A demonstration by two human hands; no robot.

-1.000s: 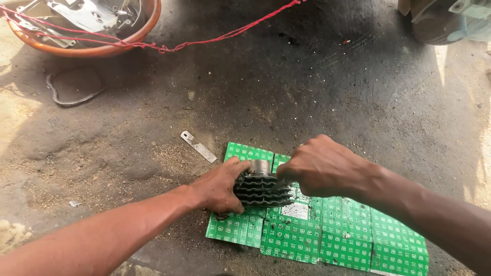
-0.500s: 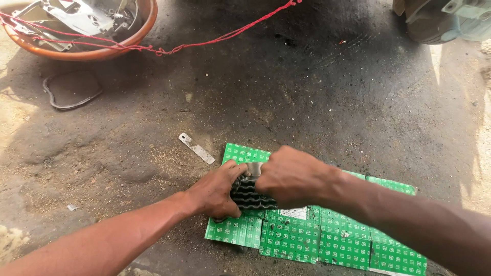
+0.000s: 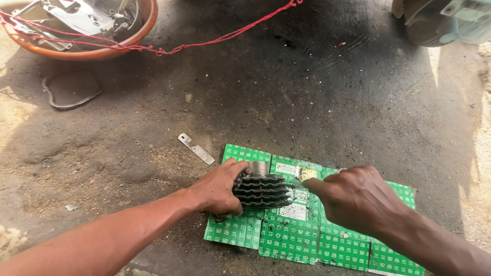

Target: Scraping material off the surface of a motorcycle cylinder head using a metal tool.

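Where green cardboard (image 3: 286, 245) lies flattened, ribbed metal cylinder (image 3: 263, 190) under left hand (image 3: 217, 188).

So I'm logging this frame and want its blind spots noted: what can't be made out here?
All in the head view:
- Finned engine cylinder: its left side is hidden by the left hand.
- What the right hand pinches: only a small tip shows, too small to tell.
- Orange basin: cut off by the top edge.
- Grey machine part: cut off at the top right corner.
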